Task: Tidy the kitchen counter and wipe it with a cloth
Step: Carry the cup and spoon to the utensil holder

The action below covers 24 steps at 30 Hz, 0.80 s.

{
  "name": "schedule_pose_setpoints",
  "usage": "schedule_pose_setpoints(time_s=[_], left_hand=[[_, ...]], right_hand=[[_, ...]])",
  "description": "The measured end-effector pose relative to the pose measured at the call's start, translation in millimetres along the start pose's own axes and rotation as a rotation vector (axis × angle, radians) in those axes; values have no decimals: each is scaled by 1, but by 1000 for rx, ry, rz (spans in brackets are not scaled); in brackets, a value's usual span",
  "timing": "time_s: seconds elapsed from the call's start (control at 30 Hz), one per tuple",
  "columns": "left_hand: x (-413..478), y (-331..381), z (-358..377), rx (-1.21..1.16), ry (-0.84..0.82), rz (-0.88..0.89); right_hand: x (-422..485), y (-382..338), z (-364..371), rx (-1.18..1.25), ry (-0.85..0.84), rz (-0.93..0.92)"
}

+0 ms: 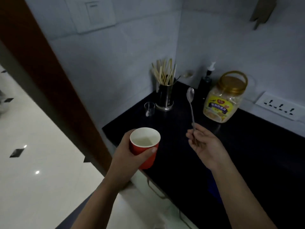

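Dark desk (247, 154) below: my right grip (206, 146) pinched the spoon (191, 104), bowl pointing up-frame, holder (165, 96) upper left of it; left grip (130, 156) clasped the cup (145, 141).

The dark glossy countertop (189, 171) lies bare across its middle and front. At the back left stand a steel holder of wooden chopsticks (165, 98) and a small clear glass (149, 109) just beside it. At the back right are a gold-lidded clear plastic jar (224, 100) and a dark pump bottle (206, 80). A long silver spoon (191, 103), held in the right hand (204, 146), crosses the gap between them. The left hand (130, 154) holds a red paper cup (145, 146) over the front left corner. A small pale object (188, 74), possibly a dish, sits in the far corner.
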<state>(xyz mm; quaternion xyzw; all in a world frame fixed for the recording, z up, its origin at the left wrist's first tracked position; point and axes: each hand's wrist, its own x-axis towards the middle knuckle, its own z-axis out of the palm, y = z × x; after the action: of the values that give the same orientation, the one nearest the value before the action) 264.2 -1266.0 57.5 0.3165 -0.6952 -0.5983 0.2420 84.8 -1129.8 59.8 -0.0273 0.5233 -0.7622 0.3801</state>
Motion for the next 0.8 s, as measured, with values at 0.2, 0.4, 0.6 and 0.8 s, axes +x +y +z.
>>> schedule_pose_setpoints(time_s=[0.2,0.4,0.6,0.8], left_hand=[[87,19,-14,43,-57,52],[169,27,-33,98,-154,87],[213,21,-42,77,-189,53],[237,10,-37,42,-228,16]], right_hand=[[95,-30,66,-3,-87,-132],[178,-48,103,-225,61,-318],[234,-60,113,-385,212,-370],[273,-67,114,-559,346,-368]])
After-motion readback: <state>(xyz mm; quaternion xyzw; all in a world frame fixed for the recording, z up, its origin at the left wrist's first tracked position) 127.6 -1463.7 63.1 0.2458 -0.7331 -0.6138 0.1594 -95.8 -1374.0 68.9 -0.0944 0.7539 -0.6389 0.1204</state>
